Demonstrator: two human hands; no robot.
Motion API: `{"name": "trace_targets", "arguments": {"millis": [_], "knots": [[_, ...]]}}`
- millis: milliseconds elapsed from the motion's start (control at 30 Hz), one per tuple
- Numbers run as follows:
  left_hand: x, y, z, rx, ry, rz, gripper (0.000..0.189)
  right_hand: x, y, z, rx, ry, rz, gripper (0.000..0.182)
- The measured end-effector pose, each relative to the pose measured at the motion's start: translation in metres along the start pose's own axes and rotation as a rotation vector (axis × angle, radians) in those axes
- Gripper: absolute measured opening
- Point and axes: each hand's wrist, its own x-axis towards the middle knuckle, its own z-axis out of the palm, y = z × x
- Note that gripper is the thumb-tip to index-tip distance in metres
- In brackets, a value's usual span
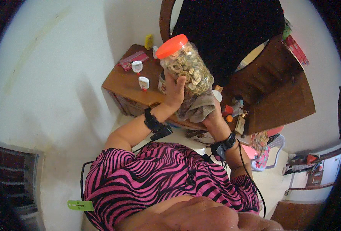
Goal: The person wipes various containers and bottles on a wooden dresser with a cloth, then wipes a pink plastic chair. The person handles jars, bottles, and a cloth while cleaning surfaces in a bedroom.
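A large clear plastic jar (195, 69) with an orange-red screw lid is held up, tilted, above a wooden dresser top (121, 78). Pale, dried, curled pieces fill it. My left hand (174, 93) grips the near left side of the jar, thumb upright against the wall. At the jar's lower end, my right hand (213, 111) holds a crumpled grey-brown cloth (196, 108) against the base; the cloth and jar hide most of its fingers. A printed patch beside my left fingers is partly hidden.
Two white bottles with red caps (137, 66) (144, 83), a pink packet (133, 60) and a yellow box (149, 42) are on the dresser's left. Small items, including an orange cap (229, 118), stand right. Behind is a dark mirror (216, 31). A plastic chair (278, 148) is farther right.
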Motion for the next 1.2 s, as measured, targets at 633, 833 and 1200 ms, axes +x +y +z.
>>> {"name": "trace_targets", "arguments": {"millis": [633,833,1200], "knots": [[-0.034,-0.014,-0.001,-0.100,0.221,-0.471,0.073,0.016,-0.016,-0.051,-0.325,0.263,-0.388,0.039],[-0.044,-0.019,-0.003,-0.294,0.039,-0.429,0.081,-0.003,-0.004,-0.032,-0.030,0.166,-0.064,0.049],[-0.047,-0.046,-0.046,0.456,-0.129,-0.022,0.075,0.015,0.052,-0.080,-0.010,0.213,0.307,0.040]]}}
